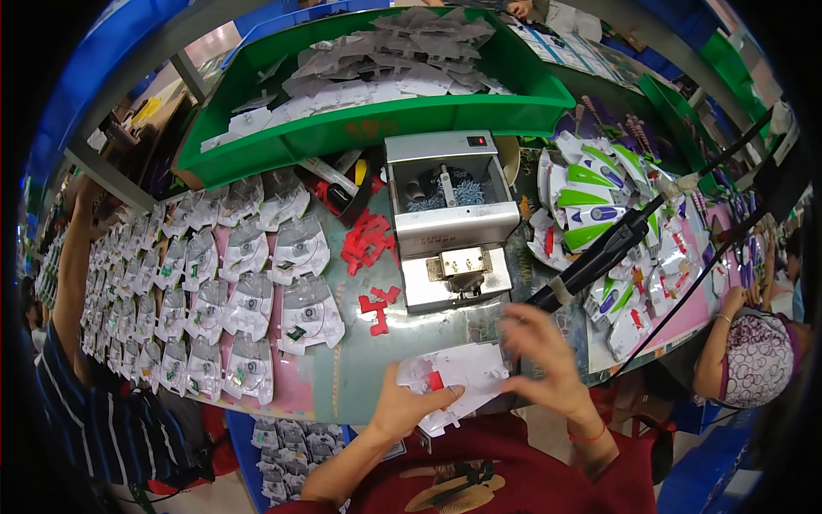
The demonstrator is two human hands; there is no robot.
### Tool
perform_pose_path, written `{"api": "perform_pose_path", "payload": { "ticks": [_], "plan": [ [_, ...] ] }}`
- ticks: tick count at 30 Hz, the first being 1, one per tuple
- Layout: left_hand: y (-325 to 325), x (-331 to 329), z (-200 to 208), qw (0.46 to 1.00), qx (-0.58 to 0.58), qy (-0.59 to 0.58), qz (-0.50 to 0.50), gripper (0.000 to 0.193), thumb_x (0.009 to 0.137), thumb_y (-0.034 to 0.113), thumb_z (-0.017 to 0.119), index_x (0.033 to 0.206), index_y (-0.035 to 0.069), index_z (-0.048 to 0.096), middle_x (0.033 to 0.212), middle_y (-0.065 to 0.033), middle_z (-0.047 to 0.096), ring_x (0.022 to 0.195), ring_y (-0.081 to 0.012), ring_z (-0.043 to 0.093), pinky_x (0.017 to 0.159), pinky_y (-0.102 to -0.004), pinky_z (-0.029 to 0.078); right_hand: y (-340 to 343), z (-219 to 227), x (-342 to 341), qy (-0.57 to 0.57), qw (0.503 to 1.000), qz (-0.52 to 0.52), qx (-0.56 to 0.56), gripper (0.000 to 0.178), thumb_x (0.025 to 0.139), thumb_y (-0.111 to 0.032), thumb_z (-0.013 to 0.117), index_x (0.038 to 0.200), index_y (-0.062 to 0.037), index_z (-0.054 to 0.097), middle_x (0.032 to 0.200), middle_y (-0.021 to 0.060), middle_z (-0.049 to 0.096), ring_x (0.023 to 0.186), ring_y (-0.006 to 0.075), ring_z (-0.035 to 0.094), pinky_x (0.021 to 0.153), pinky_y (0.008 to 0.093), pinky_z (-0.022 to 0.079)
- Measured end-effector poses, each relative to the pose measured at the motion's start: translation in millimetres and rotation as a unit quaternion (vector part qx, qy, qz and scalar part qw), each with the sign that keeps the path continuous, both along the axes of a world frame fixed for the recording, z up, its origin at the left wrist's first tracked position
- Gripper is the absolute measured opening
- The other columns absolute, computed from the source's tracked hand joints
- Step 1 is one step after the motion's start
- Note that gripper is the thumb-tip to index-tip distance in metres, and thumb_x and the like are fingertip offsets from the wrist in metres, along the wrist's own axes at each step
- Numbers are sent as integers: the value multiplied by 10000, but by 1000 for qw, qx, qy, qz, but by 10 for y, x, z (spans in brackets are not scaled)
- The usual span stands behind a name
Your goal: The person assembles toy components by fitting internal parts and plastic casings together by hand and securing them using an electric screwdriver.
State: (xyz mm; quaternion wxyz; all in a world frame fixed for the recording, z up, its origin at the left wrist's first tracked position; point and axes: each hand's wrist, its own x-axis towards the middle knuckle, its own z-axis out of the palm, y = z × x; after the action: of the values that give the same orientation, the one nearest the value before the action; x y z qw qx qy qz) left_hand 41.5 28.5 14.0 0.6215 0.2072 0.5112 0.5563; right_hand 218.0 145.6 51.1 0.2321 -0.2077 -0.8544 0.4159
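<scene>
My left hand grips a white plastic shell at its left edge, the thumb lying across the inner side. A small red plastic piece sits in the shell close to that thumb. My right hand is at the shell's right edge, fingers apart and somewhat blurred; whether its thumb touches the shell I cannot tell. Beyond the hands stands a metal screw feeder with loose screws in its open top. Right of it, a black electric screwdriver slants down toward my right hand.
Loose red pieces lie left of the feeder. Rows of white assemblies cover the left side. A green bin of translucent and white parts stands behind. White-and-green shells are piled right. Other people sit at both sides.
</scene>
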Motion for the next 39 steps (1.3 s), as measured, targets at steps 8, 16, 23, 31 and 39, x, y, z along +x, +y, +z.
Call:
{"api": "perform_pose_path", "payload": {
  "ticks": [8, 16, 23, 31, 39],
  "plan": [
    [14, 26, -102, 999, -21, -44, 22, 290, 651, -16, 677, 920, -40, 571, 803, -76, 608, 682, -137, 583, 607, -258, 479, 325, -572, 177, 343, 820, -409, -207, 628, 820, -76, 531, 1343, -55, 185, 1148, 133, 462, 822, 171, 533, 729, 282, 444],
    [-92, 4, -203, 985, -60, -134, 92, 390, 644, -42, 654, 1009, -30, 515, 896, -102, 594, 786, -173, 597, 666, -287, 490, 494, -703, -214, 309, 846, -280, -332, 391, 784, -63, 566, 1099, -47, 336, 927, 157, 556, 534, 161, 523, 502, 284, 448],
    [-59, -40, -262, 981, -43, -148, 115, 411, 661, -58, 618, 1053, -36, 495, 933, -108, 586, 818, -185, 593, 713, -290, 485, 411, -53, -575, 366, 889, -120, -246, 259, 727, -44, 600, 936, 47, 477, 690, 105, 559, 564, 153, 566, 517, 263, 462],
    [-37, -117, -257, 980, -22, -108, 165, 344, 676, -62, 616, 1009, -41, 534, 900, -97, 599, 791, -159, 592, 701, -272, 482, 500, 133, -948, 303, 927, 36, -220, 220, 716, 27, 593, 918, 28, 505, 675, 60, 559, 590, 96, 542, 577, 196, 431],
    [-5, -119, -283, 981, -18, -97, 167, 381, 660, -74, 602, 1029, -39, 511, 905, -100, 584, 785, -168, 591, 694, -283, 484, 474, -86, -1012, 290, 937, -38, -192, 188, 703, 15, 622, 870, 21, 536, 773, 61, 556, 626, 71, 517, 588, 185, 414]
  ]
}}
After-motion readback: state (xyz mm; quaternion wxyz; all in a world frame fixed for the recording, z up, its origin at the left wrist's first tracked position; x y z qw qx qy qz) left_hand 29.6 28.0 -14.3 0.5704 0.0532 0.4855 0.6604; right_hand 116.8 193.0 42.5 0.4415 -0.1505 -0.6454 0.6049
